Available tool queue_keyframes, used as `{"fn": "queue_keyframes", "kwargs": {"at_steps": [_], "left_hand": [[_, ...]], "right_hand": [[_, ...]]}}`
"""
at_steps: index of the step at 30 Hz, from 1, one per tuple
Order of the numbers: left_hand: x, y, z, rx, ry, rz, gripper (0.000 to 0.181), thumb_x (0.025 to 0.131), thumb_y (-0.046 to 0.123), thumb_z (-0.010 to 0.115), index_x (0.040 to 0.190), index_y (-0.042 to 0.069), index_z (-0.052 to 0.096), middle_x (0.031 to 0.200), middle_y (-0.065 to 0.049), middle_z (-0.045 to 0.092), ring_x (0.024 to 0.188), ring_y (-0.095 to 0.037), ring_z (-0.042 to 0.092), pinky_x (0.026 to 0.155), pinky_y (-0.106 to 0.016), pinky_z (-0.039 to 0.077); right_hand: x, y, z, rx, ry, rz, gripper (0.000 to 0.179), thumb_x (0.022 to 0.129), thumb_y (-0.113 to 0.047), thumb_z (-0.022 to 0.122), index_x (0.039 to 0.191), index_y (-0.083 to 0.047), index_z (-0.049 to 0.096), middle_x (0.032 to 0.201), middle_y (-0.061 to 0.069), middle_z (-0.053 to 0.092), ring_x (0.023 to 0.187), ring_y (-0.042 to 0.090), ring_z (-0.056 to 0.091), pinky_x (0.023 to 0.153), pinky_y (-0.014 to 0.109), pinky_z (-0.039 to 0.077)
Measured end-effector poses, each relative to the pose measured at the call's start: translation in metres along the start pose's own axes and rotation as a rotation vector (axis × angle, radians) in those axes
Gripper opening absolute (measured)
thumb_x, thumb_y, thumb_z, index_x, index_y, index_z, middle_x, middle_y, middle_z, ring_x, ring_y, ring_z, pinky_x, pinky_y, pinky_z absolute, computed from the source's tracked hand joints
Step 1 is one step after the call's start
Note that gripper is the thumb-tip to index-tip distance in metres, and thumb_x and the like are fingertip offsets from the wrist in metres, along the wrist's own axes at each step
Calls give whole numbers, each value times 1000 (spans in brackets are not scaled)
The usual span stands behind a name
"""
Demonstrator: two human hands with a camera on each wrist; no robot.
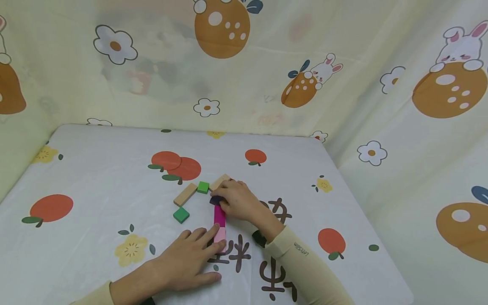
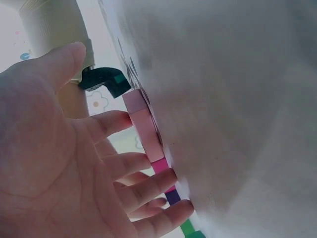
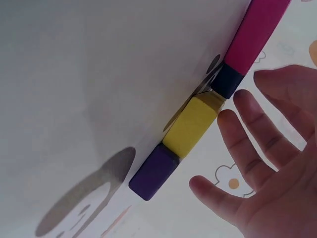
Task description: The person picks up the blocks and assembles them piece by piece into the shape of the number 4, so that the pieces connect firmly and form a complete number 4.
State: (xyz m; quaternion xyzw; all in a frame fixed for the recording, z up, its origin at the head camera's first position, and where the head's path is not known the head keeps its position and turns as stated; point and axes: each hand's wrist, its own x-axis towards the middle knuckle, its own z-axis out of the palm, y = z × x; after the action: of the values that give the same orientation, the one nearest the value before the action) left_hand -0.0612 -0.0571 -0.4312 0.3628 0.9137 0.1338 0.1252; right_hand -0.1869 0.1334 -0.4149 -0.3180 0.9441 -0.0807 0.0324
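Note:
Small coloured blocks form a curved row on the table. My left hand (image 1: 184, 258) lies alongside its near end, fingers extended beside the pink block (image 2: 143, 126) and magenta block (image 1: 219, 216). Its fingertips are right at their edges in the left wrist view. Over the dark navy block (image 3: 227, 80) is my right hand (image 1: 238, 201); its thumb and index fingertips are right at the block's upper edge, apart from each other. Its middle fingertip is beside a yellow block (image 3: 190, 126). A purple block (image 3: 153, 173) follows, mostly hidden by the right hand in the head view.
Further round the row are a green cube (image 1: 203, 187), a plain wooden block (image 1: 185, 195) and another green block (image 1: 181, 215). A dark green curved piece (image 2: 106, 80) stands near the right forearm. Patterned cloth (image 1: 244, 101) hangs behind the table.

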Motion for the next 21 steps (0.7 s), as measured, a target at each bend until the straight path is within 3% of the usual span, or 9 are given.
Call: {"fn": "queue_keyframes", "kwargs": {"at_steps": [10,21], "left_hand": [[0,-1,1,18,24,6,74,94,68,58,156,28,48,168,-8,34,143,-30,42,111,-59,42],[0,1,-1,4,-1,-4,75,94,68,57,157,28,47,169,-8,33,144,-30,42,113,-60,41]], "right_hand": [[6,-1,3,-51,-19,-13,27,99,-25,70,126,-26,75,123,-1,70,115,20,58,111,55,44],[4,1,-1,-51,-39,-45,26,99,-18,70,122,-26,77,123,-1,72,120,23,59,113,58,42]]}}
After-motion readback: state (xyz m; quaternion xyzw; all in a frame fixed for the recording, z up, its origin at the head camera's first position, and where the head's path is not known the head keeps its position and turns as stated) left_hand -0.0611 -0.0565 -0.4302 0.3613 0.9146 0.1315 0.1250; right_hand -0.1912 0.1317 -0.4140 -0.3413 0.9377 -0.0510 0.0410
